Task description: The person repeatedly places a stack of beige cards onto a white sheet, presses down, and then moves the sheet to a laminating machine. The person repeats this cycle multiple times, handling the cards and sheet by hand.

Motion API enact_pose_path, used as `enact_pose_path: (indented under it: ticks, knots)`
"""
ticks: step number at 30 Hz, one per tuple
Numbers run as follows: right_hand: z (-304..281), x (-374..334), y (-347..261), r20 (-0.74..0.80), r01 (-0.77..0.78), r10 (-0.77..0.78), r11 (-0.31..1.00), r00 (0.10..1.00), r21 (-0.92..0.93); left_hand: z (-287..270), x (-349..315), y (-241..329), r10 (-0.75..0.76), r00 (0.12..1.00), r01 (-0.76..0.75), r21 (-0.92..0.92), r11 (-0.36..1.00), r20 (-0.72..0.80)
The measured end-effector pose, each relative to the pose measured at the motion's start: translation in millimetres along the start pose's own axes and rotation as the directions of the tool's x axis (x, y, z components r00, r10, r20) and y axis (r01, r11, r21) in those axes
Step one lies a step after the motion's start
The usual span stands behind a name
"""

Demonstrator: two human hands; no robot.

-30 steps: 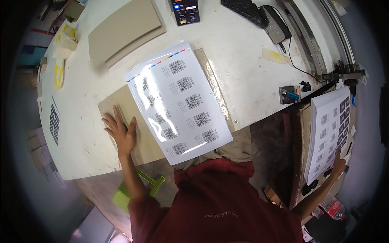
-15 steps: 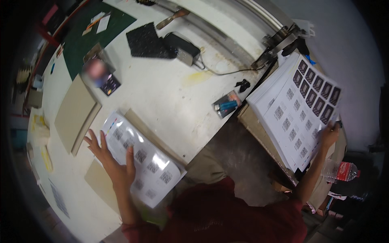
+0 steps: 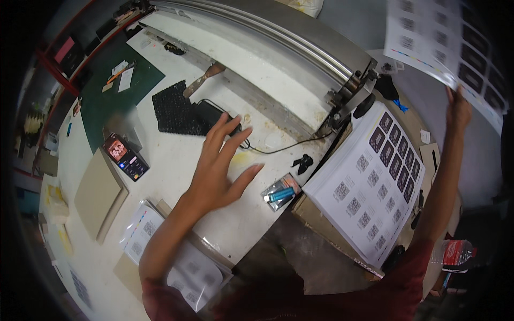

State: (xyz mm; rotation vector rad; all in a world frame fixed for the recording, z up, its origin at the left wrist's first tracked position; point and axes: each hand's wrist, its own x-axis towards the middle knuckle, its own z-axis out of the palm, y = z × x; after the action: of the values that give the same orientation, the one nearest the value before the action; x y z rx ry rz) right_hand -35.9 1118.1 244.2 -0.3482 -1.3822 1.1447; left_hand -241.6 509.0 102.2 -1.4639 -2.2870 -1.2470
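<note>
My right hand (image 3: 459,109) pinches the lower edge of a printed sheet (image 3: 423,40) and holds it up at the far right. Black label shapes and square codes cover that sheet. Below it lies a stack of matching printed sheets (image 3: 350,219), on a cardboard-topped surface right of the table. My left hand (image 3: 219,171) hovers over the table with fingers spread and nothing in them. Under my left forearm, partly hidden, rests a glossy, clear-covered pile of coded sheets (image 3: 184,281) at the table's near edge.
A roller machine (image 3: 278,45) spans the back of the white table (image 3: 225,230). Left of centre are a phone (image 3: 126,155), a grey-board stack (image 3: 96,198) and a green mat (image 3: 118,96). A blue lighter (image 3: 281,195) sits by the right edge; a bottle (image 3: 455,252) stands far right.
My right hand has lifted a sheet off the right stack and raised it up and away. My left hand has left the glossy pile and moved right and farther over the table. The view has shifted.
</note>
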Motion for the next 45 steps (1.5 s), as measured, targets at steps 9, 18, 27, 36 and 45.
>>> enact_pose_path:
  ticks: [9,18,27,36,45]
  knots:
    - [187.2,-4.9,158.0,0.230,-0.313,0.306,0.950,0.924,-0.008,76.7,149.0,-69.9,-0.351,0.936,0.319,-0.356,0.878,-0.025]
    - [241.1,-67.6,74.0,0.283,-0.139,0.428,0.725,0.859,-0.675,66.1,179.6,-101.1,-0.775,0.629,0.411,-0.871,0.269,0.057]
    - [260.7,-262.7,-16.2,0.752,0.887,-0.544,0.448,0.372,-0.115,-76.4,49.5,-52.4,-0.746,0.664,0.276,-0.913,0.302,-0.047]
    - [304.8,-307.3,-71.7,0.746,0.842,-0.538,0.537,0.393,-0.056,-198.0,-52.8,2.2,-0.618,0.559,-0.105,-0.787,0.609,-0.553]
    - [398.2,-325.4,-252.8,0.799,0.753,-0.589,0.580,0.125,0.310,-300.2,-259.7,118.6,-0.034,0.539,-0.068,-0.084,0.994,-0.841]
